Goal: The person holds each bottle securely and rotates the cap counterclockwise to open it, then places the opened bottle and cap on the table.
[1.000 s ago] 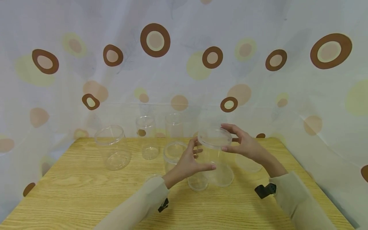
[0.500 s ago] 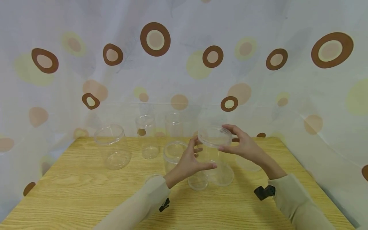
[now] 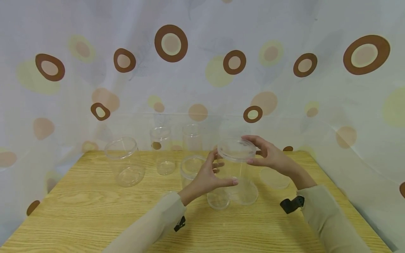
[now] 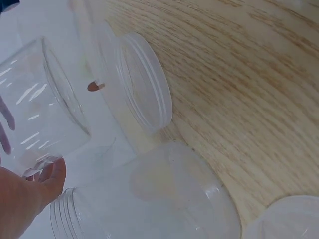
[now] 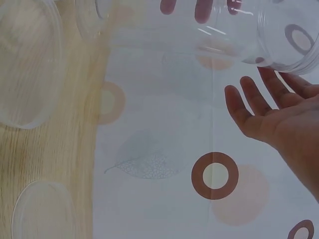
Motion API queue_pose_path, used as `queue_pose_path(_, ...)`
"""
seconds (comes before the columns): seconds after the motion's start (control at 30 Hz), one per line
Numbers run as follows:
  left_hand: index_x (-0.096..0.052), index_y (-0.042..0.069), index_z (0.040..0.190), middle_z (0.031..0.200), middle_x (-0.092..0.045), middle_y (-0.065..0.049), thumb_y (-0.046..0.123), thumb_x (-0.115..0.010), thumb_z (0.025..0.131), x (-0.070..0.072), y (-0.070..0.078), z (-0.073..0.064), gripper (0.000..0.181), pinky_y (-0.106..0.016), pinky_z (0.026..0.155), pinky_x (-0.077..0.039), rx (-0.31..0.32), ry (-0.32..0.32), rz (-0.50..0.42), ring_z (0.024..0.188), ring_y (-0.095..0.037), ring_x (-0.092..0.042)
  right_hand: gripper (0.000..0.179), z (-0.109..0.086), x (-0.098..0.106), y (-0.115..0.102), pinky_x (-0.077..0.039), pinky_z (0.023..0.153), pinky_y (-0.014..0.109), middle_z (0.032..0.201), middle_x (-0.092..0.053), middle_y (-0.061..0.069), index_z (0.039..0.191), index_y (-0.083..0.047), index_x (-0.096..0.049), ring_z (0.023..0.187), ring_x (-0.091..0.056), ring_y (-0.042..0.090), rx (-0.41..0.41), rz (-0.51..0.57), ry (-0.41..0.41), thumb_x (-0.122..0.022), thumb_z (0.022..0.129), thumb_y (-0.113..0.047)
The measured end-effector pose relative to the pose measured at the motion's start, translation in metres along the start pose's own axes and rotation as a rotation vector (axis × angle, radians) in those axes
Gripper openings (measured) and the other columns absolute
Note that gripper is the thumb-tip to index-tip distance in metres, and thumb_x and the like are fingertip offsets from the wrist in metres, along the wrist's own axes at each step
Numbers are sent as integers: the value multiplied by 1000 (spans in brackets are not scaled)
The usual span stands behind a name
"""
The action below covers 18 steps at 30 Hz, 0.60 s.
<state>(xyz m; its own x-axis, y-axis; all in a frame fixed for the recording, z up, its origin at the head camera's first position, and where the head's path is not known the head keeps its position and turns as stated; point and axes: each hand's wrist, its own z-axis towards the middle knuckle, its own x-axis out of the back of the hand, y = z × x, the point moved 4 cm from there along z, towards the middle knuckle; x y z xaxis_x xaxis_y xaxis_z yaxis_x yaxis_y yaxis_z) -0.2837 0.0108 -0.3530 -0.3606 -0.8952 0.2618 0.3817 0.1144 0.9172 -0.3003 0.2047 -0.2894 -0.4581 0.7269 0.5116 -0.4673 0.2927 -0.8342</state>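
A clear plastic jar (image 3: 238, 170) stands upright between the two hands, raised over the table in the head view. My left hand (image 3: 205, 178) grips its lower body, thumb in front and fingers round the far side. In the left wrist view, fingers show through the clear wall of this jar (image 4: 47, 112). At the top, my right hand (image 3: 270, 159) pinches the round lid (image 3: 236, 151) between thumb and fingertips. The right wrist view has one of this hand's fingers right at the rim and the others (image 5: 237, 107) spread away from the jar.
On the wooden table (image 3: 79, 211), a wide jar (image 3: 124, 163) stands at the left and two tall jars (image 3: 164, 153) behind. A shorter jar (image 3: 190, 172) is beside the left hand. Clear discs lie in front, and another disc (image 3: 274, 178) lies at the right.
My right thumb shifts a little left along the lid's rim, then back right. The left hand and the jar stay almost where they were.
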Motion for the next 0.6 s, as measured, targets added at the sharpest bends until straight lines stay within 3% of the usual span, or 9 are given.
queue_pose_path(0.13,-18,40,139,134,-35,-3,25,-81,68,0,0,0,97,-51,100,-37,-4,-7,0,122,-29,-46,67,0,1,3,-48,86,29,142,-26,14,143,-10,-22,117,-42,17,12,78,-51,-59,87,-6)
queue_pose_path(0.27,-19,38,139,134,-36,-2,26,-82,67,-2,-1,1,96,-50,99,-38,-12,11,6,121,-29,-46,69,-1,1,3,-48,86,30,145,-22,15,144,-11,-20,119,-40,21,12,94,-48,-58,88,-6)
queue_pose_path(0.4,-19,37,139,134,-37,-2,27,-82,67,-3,-2,1,96,-48,98,-39,-18,43,19,120,-29,-46,70,-3,-1,1,-44,92,33,146,-23,13,144,-12,-21,122,-38,26,5,25,24,-61,87,-8)
queue_pose_path(0.6,-19,35,138,135,-36,-2,30,-82,66,-5,-4,0,96,-49,99,-37,-1,75,36,124,-34,-43,69,-5,-7,-3,-36,97,52,142,-31,13,141,-12,-27,122,-39,31,-42,-99,177,-66,84,-15)
